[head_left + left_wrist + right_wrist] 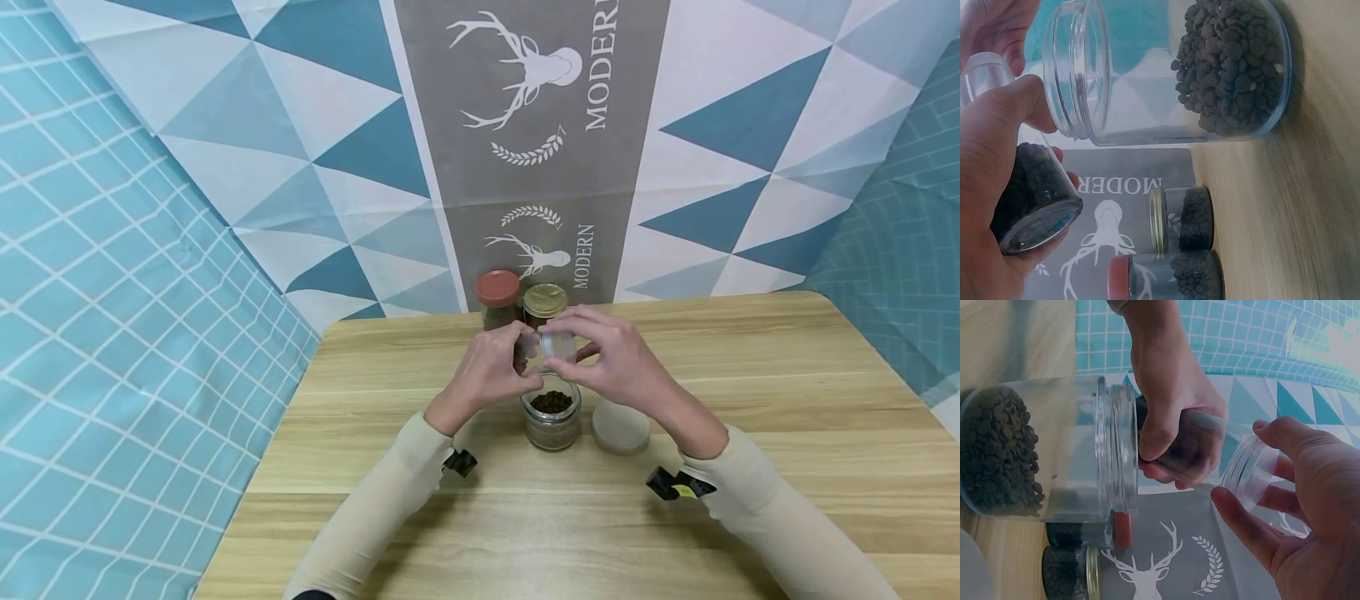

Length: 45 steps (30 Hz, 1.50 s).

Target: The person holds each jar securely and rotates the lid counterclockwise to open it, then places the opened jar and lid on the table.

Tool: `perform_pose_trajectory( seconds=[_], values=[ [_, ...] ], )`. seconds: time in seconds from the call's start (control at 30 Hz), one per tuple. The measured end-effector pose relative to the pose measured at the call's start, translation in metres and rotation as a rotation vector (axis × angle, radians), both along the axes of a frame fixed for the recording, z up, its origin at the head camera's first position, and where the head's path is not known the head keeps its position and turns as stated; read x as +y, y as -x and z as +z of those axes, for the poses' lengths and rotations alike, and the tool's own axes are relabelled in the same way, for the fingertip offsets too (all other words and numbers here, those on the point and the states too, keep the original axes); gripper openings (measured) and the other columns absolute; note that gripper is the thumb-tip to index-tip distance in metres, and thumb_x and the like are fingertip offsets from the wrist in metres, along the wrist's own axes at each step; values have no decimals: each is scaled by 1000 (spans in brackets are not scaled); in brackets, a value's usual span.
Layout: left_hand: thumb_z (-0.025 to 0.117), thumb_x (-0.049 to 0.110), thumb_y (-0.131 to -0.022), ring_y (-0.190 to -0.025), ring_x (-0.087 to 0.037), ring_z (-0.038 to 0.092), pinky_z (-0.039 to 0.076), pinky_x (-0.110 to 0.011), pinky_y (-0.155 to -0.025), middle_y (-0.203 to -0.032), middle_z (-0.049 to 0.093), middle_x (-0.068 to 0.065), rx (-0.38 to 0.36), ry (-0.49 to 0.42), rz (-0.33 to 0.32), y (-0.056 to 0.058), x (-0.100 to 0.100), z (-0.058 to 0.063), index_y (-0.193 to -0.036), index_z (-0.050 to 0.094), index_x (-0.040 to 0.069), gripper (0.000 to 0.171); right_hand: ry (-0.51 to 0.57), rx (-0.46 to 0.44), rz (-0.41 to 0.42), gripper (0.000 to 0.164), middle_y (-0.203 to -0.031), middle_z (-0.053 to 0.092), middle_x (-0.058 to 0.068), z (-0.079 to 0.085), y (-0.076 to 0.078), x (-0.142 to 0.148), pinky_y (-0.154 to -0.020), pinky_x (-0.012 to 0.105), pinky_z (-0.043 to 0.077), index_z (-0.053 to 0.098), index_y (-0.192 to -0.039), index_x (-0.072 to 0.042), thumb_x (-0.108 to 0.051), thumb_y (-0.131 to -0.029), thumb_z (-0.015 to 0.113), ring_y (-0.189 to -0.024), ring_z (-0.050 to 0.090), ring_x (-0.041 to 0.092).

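Note:
My left hand grips a small clear bottle, tilted on its side over the large jar. Dark round pieces fill the bottle's lower part. At the bottle's other end, my right hand pinches a clear ribbed cap between thumb and fingers. Below both hands, the large glass jar stands upright with no lid on its mouth. A heap of dark brown round pieces lies at its bottom.
A pale round lid lies on the wooden table, just right of the large jar. Behind the hands, a red-lidded jar and a gold-lidded jar stand near the patterned wall covering.

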State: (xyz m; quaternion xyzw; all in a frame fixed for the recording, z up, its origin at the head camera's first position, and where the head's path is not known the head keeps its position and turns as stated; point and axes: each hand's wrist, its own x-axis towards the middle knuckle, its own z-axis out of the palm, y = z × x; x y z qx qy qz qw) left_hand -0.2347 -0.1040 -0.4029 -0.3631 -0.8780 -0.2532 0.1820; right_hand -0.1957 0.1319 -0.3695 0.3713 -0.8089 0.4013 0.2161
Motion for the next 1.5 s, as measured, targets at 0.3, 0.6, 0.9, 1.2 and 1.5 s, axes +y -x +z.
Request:
perform_pose_trajectory(
  seconds=[0.3, 0.6, 0.9, 1.2, 1.5],
  values=[
    [85, 15, -77, -65, -10, 64, 48, -20, -62, -89, 77, -4, -26, 21, -3, 0, -5, -4, -115, 72, 5, 41, -123, 300, 116, 48, -128, 83, 15, 0, 9, 4, -94, 53, 68, 84, -120, -10, 6, -76, 94, -120, 76, 35],
    [85, 14, -76, -67, -11, 67, 51, -20, -64, -90, 80, -4, -16, -7, -15, -1, -3, -6, -114, 72, 3, 41, -118, 266, 117, 49, -132, 82, 15, 0, 9, 6, -98, 53, 68, 83, -123, -10, 4, -77, 93, -123, 76, 35],
    [85, 14, -77, -67, -10, 65, 50, -20, -64, -88, 78, -4, -32, -2, 12, -2, -3, -6, -114, 72, 3, 41, -73, 176, 107, 63, -139, 75, 21, 2, 7, 13, -82, 37, 71, 78, -133, -3, 3, -74, 99, -111, 78, 31],
    [85, 15, -76, -68, -10, 66, 52, -21, -64, -89, 79, -3, -33, -7, 26, -1, -4, -6, -117, 73, 3, 44, 31, -44, 17, 64, -139, 72, 18, 5, 0, 13, -73, 28, 70, 71, -145, -6, -3, -86, 94, -108, 77, 30],
    [85, 16, -77, -68, -10, 65, 51, -22, -64, -90, 79, -3, -39, 2, 28, -2, -4, -5, -118, 73, 3, 46, 48, -143, -102, 57, -131, 75, 14, 5, -4, 10, -64, 23, 66, 73, -143, -9, -13, -90, 94, -96, 84, 35]
  ],
)
